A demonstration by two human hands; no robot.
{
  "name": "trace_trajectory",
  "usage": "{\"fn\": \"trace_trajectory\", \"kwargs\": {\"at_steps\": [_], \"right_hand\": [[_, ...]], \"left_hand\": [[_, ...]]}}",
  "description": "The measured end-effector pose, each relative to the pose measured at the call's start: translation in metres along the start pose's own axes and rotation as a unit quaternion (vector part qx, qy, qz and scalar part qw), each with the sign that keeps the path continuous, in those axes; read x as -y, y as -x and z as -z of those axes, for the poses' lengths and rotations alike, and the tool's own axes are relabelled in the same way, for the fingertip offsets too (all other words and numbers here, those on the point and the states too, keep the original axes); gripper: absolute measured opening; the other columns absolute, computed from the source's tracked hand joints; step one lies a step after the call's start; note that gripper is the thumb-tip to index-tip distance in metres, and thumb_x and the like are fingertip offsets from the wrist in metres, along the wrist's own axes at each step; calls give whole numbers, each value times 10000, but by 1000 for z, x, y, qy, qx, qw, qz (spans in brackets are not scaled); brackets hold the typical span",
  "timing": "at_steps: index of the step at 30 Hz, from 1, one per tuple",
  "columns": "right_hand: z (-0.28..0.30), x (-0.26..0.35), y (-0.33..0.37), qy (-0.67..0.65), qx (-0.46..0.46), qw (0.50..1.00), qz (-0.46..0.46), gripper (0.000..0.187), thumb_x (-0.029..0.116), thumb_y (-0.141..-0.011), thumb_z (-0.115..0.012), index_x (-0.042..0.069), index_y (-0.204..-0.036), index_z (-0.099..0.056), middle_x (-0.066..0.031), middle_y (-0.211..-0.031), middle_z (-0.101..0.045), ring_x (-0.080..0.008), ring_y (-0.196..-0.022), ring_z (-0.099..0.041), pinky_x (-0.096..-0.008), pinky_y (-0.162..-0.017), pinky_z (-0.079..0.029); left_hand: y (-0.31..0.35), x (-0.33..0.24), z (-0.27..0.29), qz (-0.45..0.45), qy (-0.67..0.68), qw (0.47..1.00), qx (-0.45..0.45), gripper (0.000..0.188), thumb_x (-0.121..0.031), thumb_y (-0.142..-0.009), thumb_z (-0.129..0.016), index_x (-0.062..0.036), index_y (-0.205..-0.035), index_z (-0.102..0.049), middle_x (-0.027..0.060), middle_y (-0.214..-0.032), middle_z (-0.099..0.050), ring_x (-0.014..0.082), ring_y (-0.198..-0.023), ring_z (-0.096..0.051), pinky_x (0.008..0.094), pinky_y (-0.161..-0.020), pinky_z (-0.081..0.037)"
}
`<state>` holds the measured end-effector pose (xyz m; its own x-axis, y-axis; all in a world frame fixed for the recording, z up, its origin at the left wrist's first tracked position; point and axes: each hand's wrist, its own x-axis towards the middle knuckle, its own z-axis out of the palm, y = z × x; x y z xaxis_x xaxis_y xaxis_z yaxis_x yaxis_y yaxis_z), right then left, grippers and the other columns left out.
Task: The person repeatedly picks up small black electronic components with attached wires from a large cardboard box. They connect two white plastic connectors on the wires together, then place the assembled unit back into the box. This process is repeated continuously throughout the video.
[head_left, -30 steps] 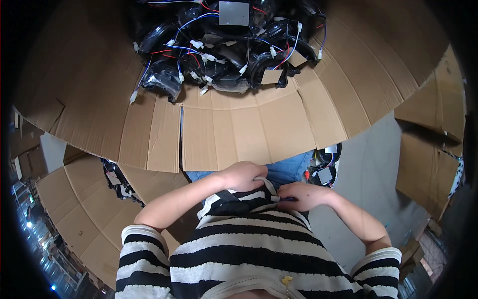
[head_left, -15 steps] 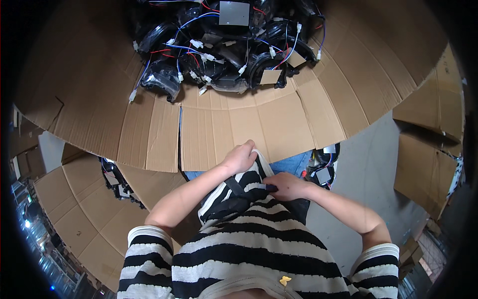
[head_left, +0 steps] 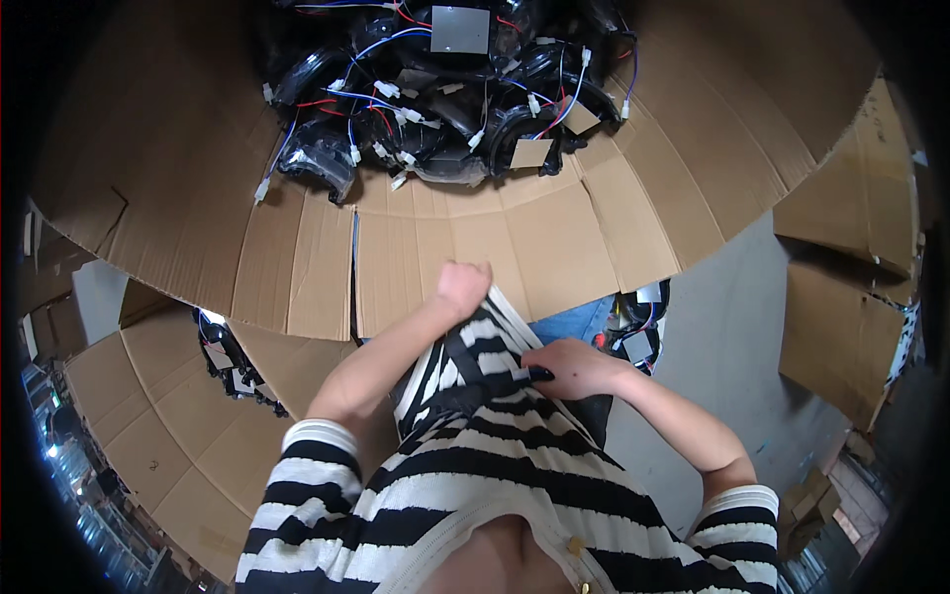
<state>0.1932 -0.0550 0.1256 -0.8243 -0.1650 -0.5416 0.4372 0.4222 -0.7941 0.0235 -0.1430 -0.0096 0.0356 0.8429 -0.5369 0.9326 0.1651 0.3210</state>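
Observation:
My left hand [head_left: 463, 287] is a closed fist on the hem of the black-and-white striped shirt [head_left: 480, 337] that I wear, pulling the cloth up and away from my waist. Against the shirt at waist height rests my right hand [head_left: 569, 369], its fingers curled around a small shiny black object [head_left: 541, 374] whose kind I cannot make out. A black strap [head_left: 463, 361] crosses the shirt between the hands, running down into a dark bunched band [head_left: 457, 401]. Most of the right fingertips are hidden behind the hand.
Ahead stands a big cardboard box [head_left: 495, 233] holding several black plastic-wrapped parts [head_left: 450, 163] with wires and white connectors. More such parts lie at left [head_left: 233, 366] and right [head_left: 638, 342]. Folded cardboard [head_left: 841, 332] stands at right on the grey floor [head_left: 708, 297].
My left hand has risen slightly to the left, stretching the shirt hem with it. The right hand stays at the waist. The view has shifted a little, showing more of the collar.

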Motion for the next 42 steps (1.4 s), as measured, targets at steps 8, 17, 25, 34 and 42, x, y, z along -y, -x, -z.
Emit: {"fn": "trace_trajectory", "kwargs": {"at_steps": [8, 17, 25, 34, 42], "right_hand": [[-5, -2, -4, -9, 51, 999, -15, 174, 207, -728, -551, 56, -805, -516, -145, -686, -546, -344, -715, -530, -411, -590, -389], [-10, 0, -4, 11, 35, 999, -7, 201, 193, -728, -543, 49, -866, -520, -162, -727, -552, -346, -729, -530, -425, -615, -399], [-8, -2, 2, 69, -133, 987, -60, 183, 178, -749, -532, 6, -812, -542, -159, -712, -552, -325, -682, -541, -387, -583, -422], [31, 49, 115, -345, -139, 874, 312, 119, 103, -756, -567, 4, -801, -615, -112, -757, -551, -202, -600, -539, -271, -487, -425], [64, 108, 105, -140, 53, 906, 396, 72, 70, -790, -488, 25, -818, -537, -83, -738, -503, -218, -542, -442, -242, -513, -377]], "left_hand": [[86, -17, 73, -160, 242, 953, 86, 344, -378, -738, -563, -47, -817, -514, 133, -644, -516, 310, -623, -527, 371, -591, -425], [77, -29, 65, -216, 114, 944, 222, 233, -233, -785, -464, -19, -772, -553, 182, -688, -575, 340, -706, -570, 411, -624, -453], [47, -10, 18, -109, -19, 993, 28, 177, -143, -696, -470, 12, -732, -547, 165, -690, -581, 296, -678, -589, 361, -582, -477], [173, 10, 189, -534, 407, 741, -21, 172, -174, -774, -536, -49, -876, -595, 31, -720, -505, 152, -578, -482, 289, -467, -336], [210, -17, 226, -556, 290, 778, 30, 255, -63, -820, -388, -23, -945, -607, 6, -735, -471, 98, -552, -440, 217, -556, -330]]}}
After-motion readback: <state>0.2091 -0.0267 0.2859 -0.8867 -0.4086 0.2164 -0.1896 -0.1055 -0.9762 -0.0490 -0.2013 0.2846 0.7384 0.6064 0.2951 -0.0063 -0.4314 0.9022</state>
